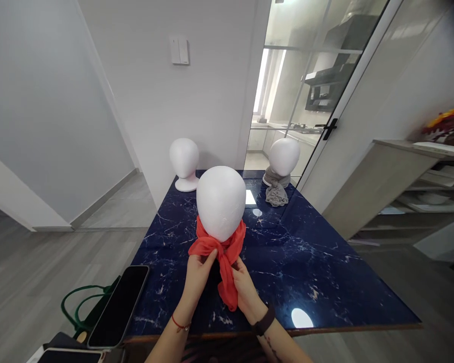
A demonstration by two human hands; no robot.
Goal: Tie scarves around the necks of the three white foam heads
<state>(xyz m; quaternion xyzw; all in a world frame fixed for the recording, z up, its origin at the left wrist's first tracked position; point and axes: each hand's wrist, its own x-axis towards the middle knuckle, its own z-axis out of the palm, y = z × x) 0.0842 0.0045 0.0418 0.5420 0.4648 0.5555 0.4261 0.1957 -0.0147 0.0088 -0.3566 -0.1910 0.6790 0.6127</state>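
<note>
My left hand (199,269) has its fingertips pinched on the folded edge of a red gauzy scarf (221,247), just below and left of the knot. My right hand (244,290) is closed around the hanging tail of the same scarf, thumb up against the cloth, while the tail's end drops past my palm. A thin red string bracelet (179,325) circles my left wrist and a dark wristband (263,322) circles my right.

The scarf is tied around the neck of a plain white foam mannequin head (220,201), which stands upright directly above my fingers. That head rests on a dark blue marble-patterned table (318,272).

Left of the head and nearer to me, a black smartphone (118,305) lies face up at the table's edge, and green looped handles (79,302) show just beyond it, off the table. Behind the head to the left stands a second bare white foam head (184,159), well apart from it. Behind it to the right stands a third white foam head (284,155) with a grey scarf (276,191) knotted at its base. Further right of the head, past the table, open wooden shelves (419,166) line the wall.
</note>
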